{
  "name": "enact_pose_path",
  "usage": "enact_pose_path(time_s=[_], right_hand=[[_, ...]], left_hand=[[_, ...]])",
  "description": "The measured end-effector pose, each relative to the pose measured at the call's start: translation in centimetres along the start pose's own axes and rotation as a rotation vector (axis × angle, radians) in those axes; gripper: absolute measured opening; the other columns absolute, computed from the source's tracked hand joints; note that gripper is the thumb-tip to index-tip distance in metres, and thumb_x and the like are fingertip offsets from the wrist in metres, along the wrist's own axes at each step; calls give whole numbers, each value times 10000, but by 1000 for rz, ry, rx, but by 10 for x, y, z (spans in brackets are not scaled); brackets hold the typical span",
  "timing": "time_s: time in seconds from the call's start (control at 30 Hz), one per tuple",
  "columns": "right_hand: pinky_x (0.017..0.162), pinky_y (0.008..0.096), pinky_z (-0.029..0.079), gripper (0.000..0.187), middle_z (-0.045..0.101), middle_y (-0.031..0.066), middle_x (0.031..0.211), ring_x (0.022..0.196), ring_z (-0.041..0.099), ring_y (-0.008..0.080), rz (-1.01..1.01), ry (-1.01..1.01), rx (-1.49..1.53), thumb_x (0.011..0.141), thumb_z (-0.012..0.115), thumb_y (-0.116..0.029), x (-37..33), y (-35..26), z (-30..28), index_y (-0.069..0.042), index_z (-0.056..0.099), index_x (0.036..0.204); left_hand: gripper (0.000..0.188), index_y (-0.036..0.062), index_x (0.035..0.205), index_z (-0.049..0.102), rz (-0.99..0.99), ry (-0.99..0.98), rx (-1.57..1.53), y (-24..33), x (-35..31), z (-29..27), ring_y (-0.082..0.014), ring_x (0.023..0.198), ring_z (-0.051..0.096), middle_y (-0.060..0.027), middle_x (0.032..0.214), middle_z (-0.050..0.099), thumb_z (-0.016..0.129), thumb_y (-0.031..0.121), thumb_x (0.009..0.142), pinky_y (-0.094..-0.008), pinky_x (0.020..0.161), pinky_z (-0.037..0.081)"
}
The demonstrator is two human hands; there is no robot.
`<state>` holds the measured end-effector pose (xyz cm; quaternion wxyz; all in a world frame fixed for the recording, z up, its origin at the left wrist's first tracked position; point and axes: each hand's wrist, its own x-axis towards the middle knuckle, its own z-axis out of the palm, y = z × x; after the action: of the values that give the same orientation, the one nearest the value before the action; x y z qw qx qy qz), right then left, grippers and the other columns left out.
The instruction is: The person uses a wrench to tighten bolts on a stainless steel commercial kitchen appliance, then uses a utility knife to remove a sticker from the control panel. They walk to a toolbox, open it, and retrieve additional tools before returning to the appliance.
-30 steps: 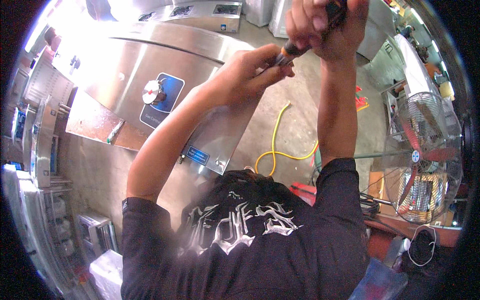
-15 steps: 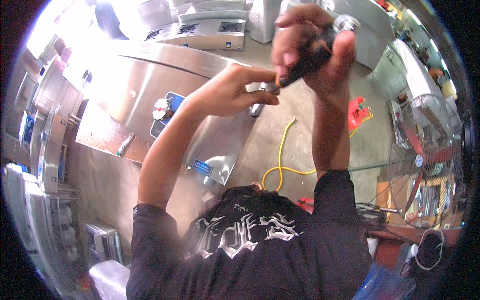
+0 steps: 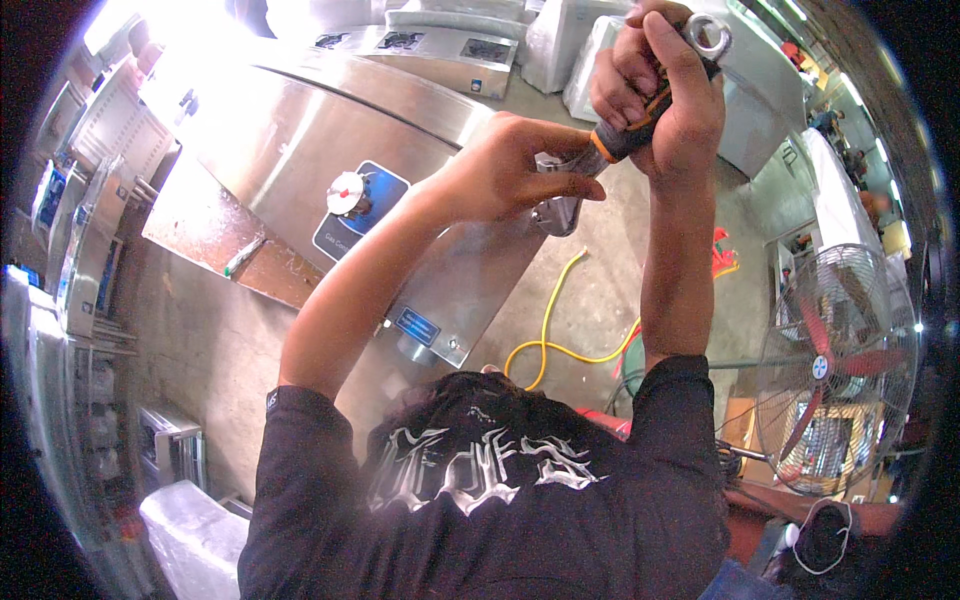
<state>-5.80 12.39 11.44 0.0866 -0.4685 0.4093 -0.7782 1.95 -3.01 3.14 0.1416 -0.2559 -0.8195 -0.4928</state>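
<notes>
My right hand point(image 3: 665, 95) is clenched around a tool with a black and orange handle point(image 3: 628, 135), raised high in front of me. A metal ring point(image 3: 708, 35) sticks out above the fist. My left hand point(image 3: 515, 170) reaches across, and its fingers pinch the tool's metal front end point(image 3: 558, 208) just below the orange collar. Both hands work at the upper corner of a large stainless steel cabinet point(image 3: 300, 130). How the tool's tip meets the cabinet is hidden by my fingers.
The cabinet has a blue panel with a round white knob point(image 3: 350, 195). A yellow hose point(image 3: 548, 335) lies coiled on the concrete floor. A pedestal fan with red blades point(image 3: 835, 370) stands at the right. More steel appliances point(image 3: 430, 40) line the back.
Both hands have stayed together on the tool. My right fist has come down from the top edge, the ring end now shows, and the view has shifted a little.
</notes>
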Motion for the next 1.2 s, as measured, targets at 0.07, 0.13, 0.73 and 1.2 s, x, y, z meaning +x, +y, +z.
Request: enact_pose_path(time_s=[0.07, 0.13, 0.73, 1.2], right_hand=[[337, 291, 310, 188, 387, 13, 589, 410, 388, 121, 126, -141, 133, 1021, 597, -233, 8, 5, -4, -73, 587, 1117], [353, 291, 300, 178, 404, 16, 620, 418, 371, 108, 239, -266, 324, 1003, 597, -182, 17, 10, -6, -55, 583, 1127], [467, 248, 423, 231, 560, 0, 609, 474, 508, 92, 48, -392, -173, 888, 730, -210, -36, -21, 36, -30, 588, 918], [443, 322, 502, 457, 543, -7, 610, 460, 520, 140, -243, -504, -147, 991, 615, -358, -54, -85, -61, 6, 475, 1229]], left_hand=[[298, 21, 1155, 727, 20, 25, -53, -4, -1, -3, -117, 928, 682, -87, 1020, 771, 782, 195, 919, -329, 892, 541], [275, 24, 1084, 731, 23, 47, -88, -9, -2, -3, -123, 818, 652, -123, 901, 756, 772, 250, 932, -344, 802, 534], [299, 99, 1108, 735, 174, 220, 242, 20, -50, -2, -329, 874, 730, -143, 970, 738, 827, 214, 848, -410, 767, 582], [231, 84, 1112, 716, 114, 8, 329, -22, -56, 27, -349, 937, 655, -147, 991, 660, 717, 109, 882, -433, 827, 548]])
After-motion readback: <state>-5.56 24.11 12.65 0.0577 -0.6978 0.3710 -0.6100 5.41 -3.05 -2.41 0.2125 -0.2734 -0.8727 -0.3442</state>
